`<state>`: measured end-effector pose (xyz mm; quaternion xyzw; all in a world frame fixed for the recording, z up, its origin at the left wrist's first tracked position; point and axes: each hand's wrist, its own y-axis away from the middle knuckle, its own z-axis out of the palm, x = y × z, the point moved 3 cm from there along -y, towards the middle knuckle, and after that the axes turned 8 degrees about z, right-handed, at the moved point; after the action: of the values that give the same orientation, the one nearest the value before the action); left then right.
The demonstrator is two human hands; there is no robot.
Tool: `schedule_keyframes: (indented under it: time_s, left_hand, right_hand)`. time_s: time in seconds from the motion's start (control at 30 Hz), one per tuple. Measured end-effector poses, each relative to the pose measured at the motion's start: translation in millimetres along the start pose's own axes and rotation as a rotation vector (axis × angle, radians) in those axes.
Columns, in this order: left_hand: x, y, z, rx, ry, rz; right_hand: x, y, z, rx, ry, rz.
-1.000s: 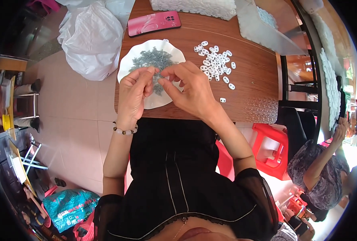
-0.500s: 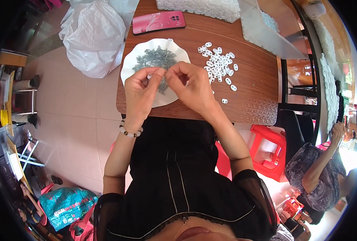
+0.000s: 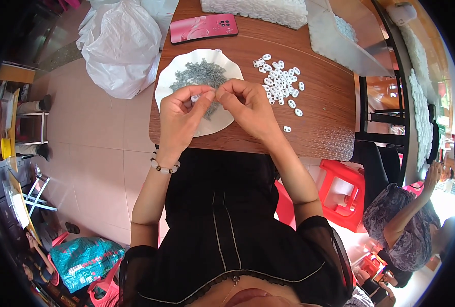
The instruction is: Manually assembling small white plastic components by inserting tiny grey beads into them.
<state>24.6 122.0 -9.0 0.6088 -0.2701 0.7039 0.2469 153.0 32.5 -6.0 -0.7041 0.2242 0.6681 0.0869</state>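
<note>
Over the near part of a white wavy-rimmed plate (image 3: 163,92), my two hands meet at the fingertips. My left hand (image 3: 184,117) is closed round a small white oval piece (image 3: 195,98), which shows between its bent fingers. Thumb and forefinger of my right hand (image 3: 249,110) pinch together against the left fingertips; whatever they hold is too small to make out. A heap of short, thin grey pieces (image 3: 199,73) lies in the plate, partly hidden by my hands. Right of it, many white oval two-holed pieces (image 3: 281,82) are scattered on the wooden table (image 3: 319,112).
A pink phone (image 3: 203,28) lies beyond the plate. At the table's back stand a block of stacked white pieces (image 3: 258,11) and a pale bin (image 3: 340,48). White plastic bags (image 3: 120,51) fill the left side. A red stool (image 3: 342,194) and another person (image 3: 406,220) are at right.
Both hands have moved slightly to the right, still meeting at the fingertips. The white oval piece in my left hand shows more plainly. The person at right has shifted a hand.
</note>
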Motion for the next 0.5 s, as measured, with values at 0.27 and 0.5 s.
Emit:
schedule_keyframes:
  time_s: [0.27,0.5]
  left_hand:
    - [-3.0,0.8,-0.4,-0.007,0.018,0.002]
    - [-3.8,0.5,-1.7,0.012,-0.010,-0.041]
  right_hand:
    - [3.1,-1.6,-1.7,-0.005,0.067,0.008]
    - [1.5,-1.1,-0.4,-0.006,0.084,-0.005]
